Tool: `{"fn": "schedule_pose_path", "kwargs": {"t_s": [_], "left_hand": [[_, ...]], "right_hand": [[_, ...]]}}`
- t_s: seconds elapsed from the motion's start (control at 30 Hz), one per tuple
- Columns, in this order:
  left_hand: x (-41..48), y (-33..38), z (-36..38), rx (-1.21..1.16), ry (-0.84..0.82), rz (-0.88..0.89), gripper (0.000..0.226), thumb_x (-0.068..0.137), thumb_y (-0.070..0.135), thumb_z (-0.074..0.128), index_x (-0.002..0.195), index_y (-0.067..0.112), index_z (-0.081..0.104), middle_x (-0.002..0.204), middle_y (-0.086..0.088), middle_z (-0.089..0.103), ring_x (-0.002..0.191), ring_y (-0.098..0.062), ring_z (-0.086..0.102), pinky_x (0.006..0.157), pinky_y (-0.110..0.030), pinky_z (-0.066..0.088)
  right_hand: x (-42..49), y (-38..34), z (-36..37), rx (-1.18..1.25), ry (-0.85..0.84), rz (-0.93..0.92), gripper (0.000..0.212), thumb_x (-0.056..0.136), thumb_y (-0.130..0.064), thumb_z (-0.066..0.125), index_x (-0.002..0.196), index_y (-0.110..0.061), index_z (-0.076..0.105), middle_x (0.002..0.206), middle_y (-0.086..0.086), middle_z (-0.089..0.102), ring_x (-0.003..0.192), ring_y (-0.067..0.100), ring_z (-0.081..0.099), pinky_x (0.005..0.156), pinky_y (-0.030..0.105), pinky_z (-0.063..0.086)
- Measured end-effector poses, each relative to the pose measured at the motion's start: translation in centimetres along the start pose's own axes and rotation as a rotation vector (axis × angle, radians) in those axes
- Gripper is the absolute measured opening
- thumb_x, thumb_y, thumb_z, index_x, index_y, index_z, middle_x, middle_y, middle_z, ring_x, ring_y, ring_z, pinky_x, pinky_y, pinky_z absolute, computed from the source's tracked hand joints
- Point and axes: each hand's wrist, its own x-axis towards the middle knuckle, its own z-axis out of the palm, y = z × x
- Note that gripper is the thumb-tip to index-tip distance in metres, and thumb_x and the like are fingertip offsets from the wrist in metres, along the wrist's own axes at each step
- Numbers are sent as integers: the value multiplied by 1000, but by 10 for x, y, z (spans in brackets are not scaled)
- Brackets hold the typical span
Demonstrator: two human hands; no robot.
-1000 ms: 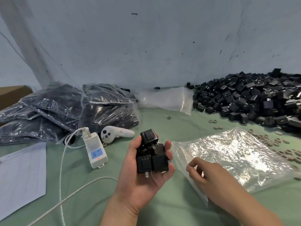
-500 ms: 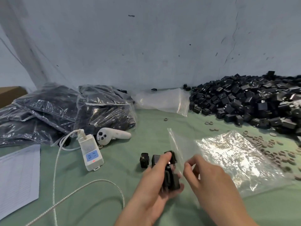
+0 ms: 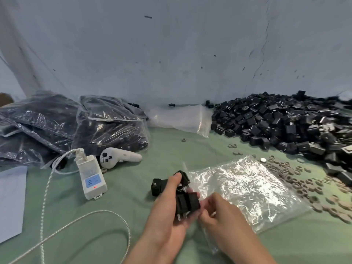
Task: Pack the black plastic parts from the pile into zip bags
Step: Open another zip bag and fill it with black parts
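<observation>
The left hand (image 3: 171,212) is nearest, and its grip is closed around a small cluster of black plastic parts (image 3: 187,203), with the thumb over the top and the fingers below. Touching it on the right, the right hand (image 3: 219,216) has curled fingers at the near left edge of a clear zip bag (image 3: 243,189). It seems to pinch the mouth of the bag there, but the clear film is hard to follow under the fingers.

The coming move turns on this relation: the held parts are just left of the bag's edge, and the bag lies flat on the green surface (image 3: 133,244) with its long axis running away to the right and far side. So the parts should travel rightward into the mouth, and the left hand is the nearer one for that. I see no parts inside this bag yet.

Grey rings (image 3: 304,185) lie scattered just beyond the bag. Farther left are a white charger (image 3: 92,177) and a white controller (image 3: 118,158). Against the wall, filled bags (image 3: 106,128) hold dark parts, empty bags (image 3: 181,119) lie in the middle, and the pile (image 3: 285,122) lies far right.
</observation>
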Motion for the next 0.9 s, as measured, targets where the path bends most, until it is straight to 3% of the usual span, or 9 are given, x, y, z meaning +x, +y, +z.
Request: {"fn": "schedule_pose_path", "kwargs": {"t_s": [0.1,0.2,0.37,0.43,0.5,0.6,0.77,0.83,0.9], "left_hand": [[3,2,-1,20,7,30,47,69,32,78,102,3,63,86,-18,60,80,-31,64,61,-37,59],[5,2,-2,43,0,7,38,73,31,76,100,6,63,87,-17,61,81,-28,59,65,-37,59],[2,5,1,-199,-60,-7,31,69,29,76,88,6,66,82,-16,61,77,-26,61,78,-41,55],[2,3,4,-228,-85,50,20,73,31,73,72,10,73,76,-13,61,67,-21,62,68,-36,57],[1,1,6,-214,-118,92,28,82,33,70,62,14,74,73,-11,62,61,-20,63,58,-34,57],[0,1,5,-237,-174,47,31,85,34,67,65,12,76,78,-14,67,65,-25,68,57,-36,59],[1,-1,2,-191,-184,-85,40,86,41,66,68,5,74,76,-17,68,63,-31,70,53,-38,57],[4,-5,1,-83,-145,-72,36,87,40,67,81,6,74,82,-15,70,67,-28,71,54,-34,58],[6,-11,-1,94,-151,-17,31,91,36,65,96,6,72,91,-13,73,75,-24,73,60,-31,58]], "right_hand": [[1,0,1,60,17,12,7,92,-33,59,89,-32,52,83,-10,65,69,-1,60,58,16,43],[-3,-5,1,115,139,12,8,94,-36,60,89,-35,53,84,-13,62,72,-3,59,58,13,41],[-15,-21,0,-62,290,-130,6,96,-43,51,101,-42,50,96,-21,48,76,-2,57,63,16,42],[-18,-27,4,-91,330,-193,16,95,-40,51,110,-39,57,98,-19,46,76,3,57,63,19,42],[-18,-31,7,-65,363,-219,24,94,-36,53,116,-36,60,97,-20,45,72,2,55,61,16,41],[-17,-32,3,11,447,-217,26,92,-27,60,117,-32,66,94,-19,48,67,-4,53,60,8,41],[-21,-34,1,-28,508,-268,26,84,-19,70,109,-26,73,88,-13,54,58,2,57,51,8,34],[-24,-38,4,-53,559,-310,29,78,-13,77,105,-22,75,85,-10,57,53,6,55,48,9,32],[-27,-41,6,-30,614,-364,29,77,-14,76,104,-23,76,86,-8,58,54,8,55,44,17,39]]}}
